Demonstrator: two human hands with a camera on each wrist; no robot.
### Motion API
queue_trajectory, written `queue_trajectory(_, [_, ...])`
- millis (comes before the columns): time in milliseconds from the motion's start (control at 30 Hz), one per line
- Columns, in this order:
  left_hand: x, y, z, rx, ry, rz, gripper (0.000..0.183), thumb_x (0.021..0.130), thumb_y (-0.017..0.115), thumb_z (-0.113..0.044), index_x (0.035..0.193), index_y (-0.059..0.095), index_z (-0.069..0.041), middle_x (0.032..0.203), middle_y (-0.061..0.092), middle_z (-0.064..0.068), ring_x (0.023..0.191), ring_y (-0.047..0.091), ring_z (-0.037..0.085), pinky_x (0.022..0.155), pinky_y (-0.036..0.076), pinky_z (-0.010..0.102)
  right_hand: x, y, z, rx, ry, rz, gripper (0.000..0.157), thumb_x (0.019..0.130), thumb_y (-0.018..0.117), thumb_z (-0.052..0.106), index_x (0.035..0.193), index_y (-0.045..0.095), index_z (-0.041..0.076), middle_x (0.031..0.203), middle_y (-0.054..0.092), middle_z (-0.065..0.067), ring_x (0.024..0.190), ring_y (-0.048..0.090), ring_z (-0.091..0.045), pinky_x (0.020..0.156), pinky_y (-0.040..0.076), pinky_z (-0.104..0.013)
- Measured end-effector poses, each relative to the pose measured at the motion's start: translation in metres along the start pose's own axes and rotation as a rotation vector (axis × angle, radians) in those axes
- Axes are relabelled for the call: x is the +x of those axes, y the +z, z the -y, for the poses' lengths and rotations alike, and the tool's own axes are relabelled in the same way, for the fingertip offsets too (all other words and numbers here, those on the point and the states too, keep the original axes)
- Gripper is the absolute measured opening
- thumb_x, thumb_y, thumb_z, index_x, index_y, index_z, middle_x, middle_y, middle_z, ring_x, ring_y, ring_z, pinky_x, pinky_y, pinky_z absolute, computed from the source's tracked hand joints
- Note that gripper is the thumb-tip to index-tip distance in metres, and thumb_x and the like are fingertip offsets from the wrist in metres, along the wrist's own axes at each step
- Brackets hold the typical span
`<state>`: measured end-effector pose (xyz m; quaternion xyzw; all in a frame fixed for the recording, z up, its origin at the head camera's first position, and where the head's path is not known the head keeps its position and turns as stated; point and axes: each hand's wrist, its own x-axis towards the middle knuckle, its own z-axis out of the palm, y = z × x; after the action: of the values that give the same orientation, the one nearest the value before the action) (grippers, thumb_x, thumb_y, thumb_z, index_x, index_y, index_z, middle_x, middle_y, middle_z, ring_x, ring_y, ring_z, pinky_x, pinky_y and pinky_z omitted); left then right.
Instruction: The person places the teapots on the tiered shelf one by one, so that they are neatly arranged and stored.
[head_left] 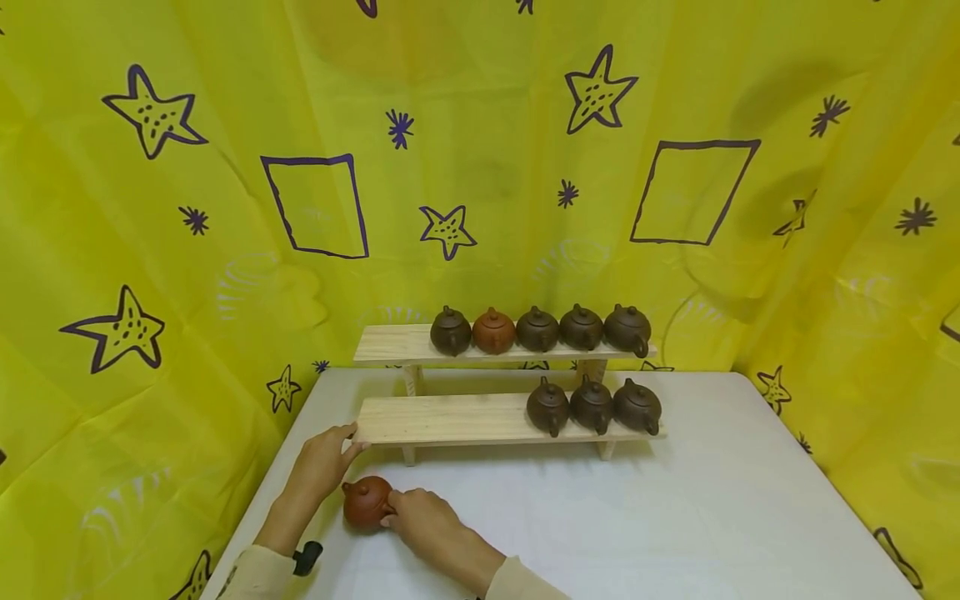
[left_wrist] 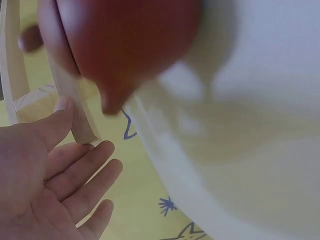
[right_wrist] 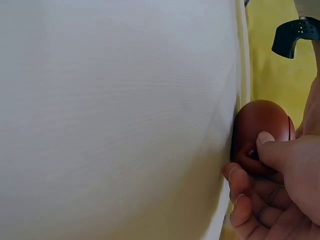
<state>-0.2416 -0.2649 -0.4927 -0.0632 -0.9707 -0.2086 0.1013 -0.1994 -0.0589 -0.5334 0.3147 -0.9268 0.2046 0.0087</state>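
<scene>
A reddish-brown clay teapot (head_left: 367,503) is held over the left part of the white table by my right hand (head_left: 431,523). In the right wrist view, thumb and fingers pinch its handle (right_wrist: 247,152). The spout points away from this hand, to the upper left in the head view. My left hand (head_left: 321,460) holds the left end of the lower board of a wooden two-tier shelf (head_left: 442,417), thumb and fingers on either side of it. In the left wrist view, the teapot (left_wrist: 125,40) hangs close to the camera, near the left hand (left_wrist: 55,175).
Three dark brown teapots (head_left: 592,406) stand at the right of the lower board. Along the upper board (head_left: 390,343) sit several dark teapots and one reddish teapot (head_left: 493,332). A yellow patterned curtain (head_left: 480,150) surrounds the white table (head_left: 675,517).
</scene>
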Motion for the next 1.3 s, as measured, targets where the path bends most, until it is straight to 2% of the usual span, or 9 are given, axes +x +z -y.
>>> queue_trajectory(167, [0.000,0.001,0.000,0.000,0.006,-0.001,0.048,0.100,0.074,-0.021,0.134,0.065,0.011,0.125,0.071,0.030,0.117,0.067,0.049,0.101,0.053,0.061,-0.018,-0.010,-0.011,0.046,-0.026,0.010,0.024,0.100,0.071,0.034,0.084,0.063,0.018,0.070,0.056,0.012,0.062,0.046,0.000,0.056,0.042,-0.018])
queue_trajectory(300, [0.000,0.000,-0.001,0.002,0.006,-0.004,0.048,0.100,0.074,-0.021,0.134,0.065,0.011,0.124,0.071,0.030,0.116,0.068,0.050,0.101,0.053,0.061,-0.032,-0.018,-0.016,0.075,-0.015,0.015,0.024,0.099,0.072,0.032,0.082,0.062,0.018,0.069,0.051,0.014,0.062,0.043,0.001,0.056,0.041,-0.015])
queue_trajectory(500, [-0.002,-0.001,0.000,0.006,0.018,-0.014,0.047,0.099,0.074,-0.019,0.133,0.065,0.012,0.124,0.071,0.031,0.116,0.067,0.050,0.101,0.053,0.062,-0.048,-0.033,-0.024,0.168,0.012,-0.031,0.025,0.099,0.073,0.030,0.080,0.060,0.019,0.070,0.051,0.016,0.063,0.044,0.002,0.057,0.041,-0.015])
queue_trajectory(667, [-0.002,0.001,0.000,0.001,0.014,-0.014,0.046,0.099,0.074,-0.018,0.133,0.065,0.012,0.124,0.071,0.031,0.116,0.068,0.050,0.100,0.053,0.062,-0.055,-0.050,-0.033,0.231,0.015,-0.080,0.022,0.101,0.072,0.024,0.083,0.062,0.018,0.073,0.056,0.014,0.064,0.046,0.003,0.057,0.043,-0.015])
queue_trajectory(833, [-0.001,0.001,0.000,0.002,0.009,-0.011,0.047,0.099,0.074,-0.018,0.134,0.064,0.012,0.125,0.071,0.031,0.117,0.067,0.050,0.100,0.054,0.062,-0.057,-0.071,-0.042,0.233,0.028,-0.182,0.020,0.101,0.072,0.021,0.085,0.063,0.016,0.074,0.060,0.011,0.062,0.046,0.003,0.055,0.042,-0.015])
queue_trajectory(967, [-0.001,0.001,0.001,0.002,0.001,-0.005,0.048,0.100,0.073,-0.019,0.136,0.063,0.011,0.127,0.070,0.031,0.118,0.066,0.051,0.100,0.054,0.062,-0.054,-0.085,-0.050,0.237,0.068,-0.263,0.024,0.102,0.071,0.018,0.082,0.060,0.014,0.069,0.055,0.009,0.058,0.043,0.001,0.051,0.039,-0.018])
queue_trajectory(1300, [-0.002,0.002,0.000,0.001,-0.004,0.008,0.049,0.100,0.073,-0.020,0.137,0.063,0.011,0.126,0.070,0.031,0.118,0.066,0.051,0.100,0.054,0.062,-0.041,-0.104,-0.077,0.211,0.224,-0.361,0.029,0.103,0.069,0.013,0.078,0.054,0.011,0.063,0.048,0.004,0.053,0.042,-0.006,0.046,0.033,-0.019])
